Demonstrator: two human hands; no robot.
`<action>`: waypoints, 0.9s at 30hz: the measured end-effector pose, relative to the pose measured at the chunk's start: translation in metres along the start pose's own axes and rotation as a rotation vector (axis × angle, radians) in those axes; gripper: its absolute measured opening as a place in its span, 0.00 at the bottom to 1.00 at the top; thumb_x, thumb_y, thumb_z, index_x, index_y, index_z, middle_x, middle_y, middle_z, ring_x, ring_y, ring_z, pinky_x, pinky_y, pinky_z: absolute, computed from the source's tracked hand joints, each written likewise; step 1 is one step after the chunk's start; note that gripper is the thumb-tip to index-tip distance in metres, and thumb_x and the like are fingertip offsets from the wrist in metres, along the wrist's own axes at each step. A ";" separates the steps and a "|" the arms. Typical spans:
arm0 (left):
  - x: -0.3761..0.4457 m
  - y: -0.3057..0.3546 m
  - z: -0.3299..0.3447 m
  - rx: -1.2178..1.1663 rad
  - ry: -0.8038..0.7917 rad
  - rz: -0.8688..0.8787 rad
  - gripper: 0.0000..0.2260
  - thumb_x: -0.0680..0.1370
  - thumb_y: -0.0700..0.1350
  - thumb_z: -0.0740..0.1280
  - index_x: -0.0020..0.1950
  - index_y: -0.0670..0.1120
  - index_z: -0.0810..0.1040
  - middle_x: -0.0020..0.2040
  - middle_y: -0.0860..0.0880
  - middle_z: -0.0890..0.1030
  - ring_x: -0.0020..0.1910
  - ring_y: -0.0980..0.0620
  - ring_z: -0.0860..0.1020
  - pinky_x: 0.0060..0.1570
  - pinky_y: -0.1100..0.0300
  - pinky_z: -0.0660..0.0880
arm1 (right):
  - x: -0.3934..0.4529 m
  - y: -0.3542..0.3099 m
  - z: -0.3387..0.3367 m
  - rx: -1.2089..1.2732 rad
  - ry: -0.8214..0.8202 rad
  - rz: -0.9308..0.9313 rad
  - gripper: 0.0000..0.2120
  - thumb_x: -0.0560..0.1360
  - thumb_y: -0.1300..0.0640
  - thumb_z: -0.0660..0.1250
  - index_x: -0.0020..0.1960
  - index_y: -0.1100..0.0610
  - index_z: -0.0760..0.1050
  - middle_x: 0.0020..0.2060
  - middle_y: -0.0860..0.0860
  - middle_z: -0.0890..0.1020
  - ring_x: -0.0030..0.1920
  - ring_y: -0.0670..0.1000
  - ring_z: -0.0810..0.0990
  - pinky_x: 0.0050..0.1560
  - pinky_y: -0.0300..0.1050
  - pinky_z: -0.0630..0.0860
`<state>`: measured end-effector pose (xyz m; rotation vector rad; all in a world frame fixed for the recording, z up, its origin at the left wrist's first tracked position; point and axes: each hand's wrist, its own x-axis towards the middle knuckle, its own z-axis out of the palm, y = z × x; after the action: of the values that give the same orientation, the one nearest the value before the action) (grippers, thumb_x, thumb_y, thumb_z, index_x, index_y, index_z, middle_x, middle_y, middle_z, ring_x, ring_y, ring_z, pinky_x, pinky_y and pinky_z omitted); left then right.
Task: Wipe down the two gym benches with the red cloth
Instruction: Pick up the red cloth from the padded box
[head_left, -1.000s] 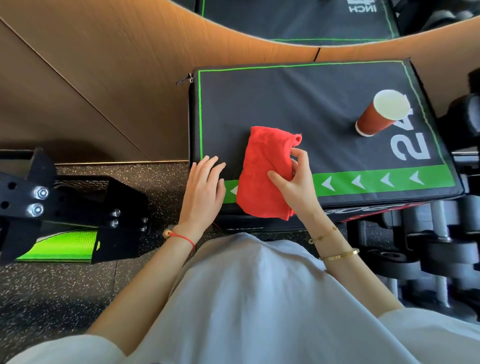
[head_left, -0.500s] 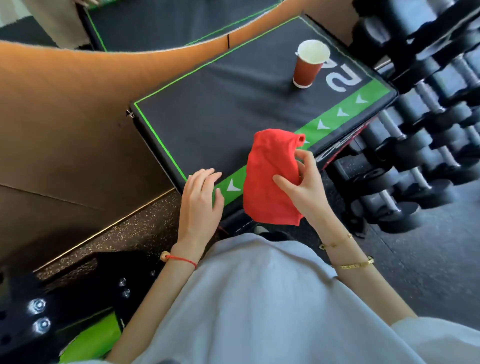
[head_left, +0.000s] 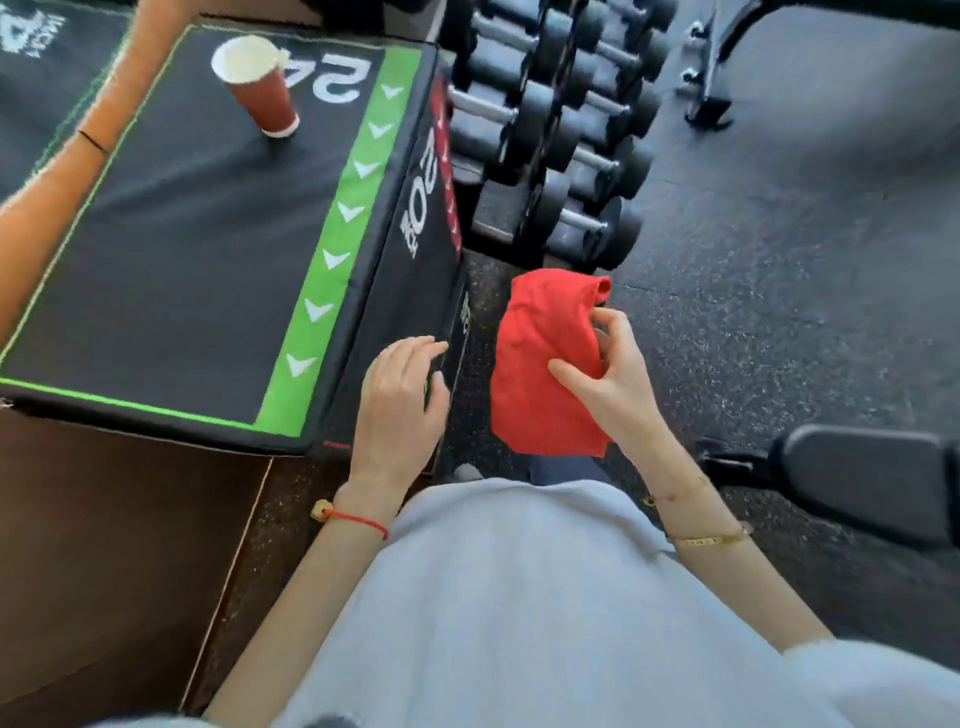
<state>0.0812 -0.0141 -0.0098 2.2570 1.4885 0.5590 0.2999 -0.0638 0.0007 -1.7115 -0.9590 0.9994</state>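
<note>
Right hand (head_left: 613, 379) pinches the red cloth (head_left: 545, 364), hanging over the floor at centre; left hand (head_left: 400, 400) loose, fingers relaxed, holding nothing; padded bench (head_left: 878, 483) at four o'clock looks unwiped; both benches, I'd judge, remain.

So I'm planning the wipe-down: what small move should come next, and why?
Probably carry the red cloth right toward the black bench pad. The right hand holds the cloth in the air over the floor, touching no surface, and that pad is nearest.
</note>
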 end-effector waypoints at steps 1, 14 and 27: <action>-0.001 0.010 0.006 -0.007 -0.029 0.036 0.14 0.78 0.37 0.63 0.63 0.42 0.78 0.62 0.46 0.79 0.64 0.47 0.75 0.68 0.48 0.70 | -0.009 0.007 -0.012 0.015 0.044 0.012 0.22 0.67 0.57 0.72 0.56 0.44 0.68 0.49 0.47 0.82 0.50 0.48 0.82 0.57 0.54 0.78; -0.048 0.182 0.109 -0.124 -0.220 0.343 0.13 0.78 0.38 0.63 0.61 0.43 0.79 0.59 0.47 0.80 0.61 0.48 0.76 0.65 0.55 0.70 | -0.142 0.095 -0.195 0.131 0.404 0.125 0.23 0.71 0.66 0.73 0.61 0.53 0.67 0.52 0.54 0.82 0.52 0.49 0.82 0.58 0.49 0.77; -0.124 0.340 0.204 -0.179 -0.307 0.401 0.12 0.78 0.39 0.63 0.61 0.44 0.78 0.58 0.47 0.81 0.59 0.48 0.76 0.63 0.52 0.72 | -0.242 0.175 -0.363 0.095 0.552 0.247 0.23 0.70 0.64 0.73 0.60 0.52 0.68 0.52 0.52 0.82 0.53 0.50 0.82 0.59 0.52 0.77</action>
<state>0.4056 -0.2723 -0.0229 2.3756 0.8121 0.4104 0.5713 -0.4469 -0.0185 -1.9101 -0.3452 0.6494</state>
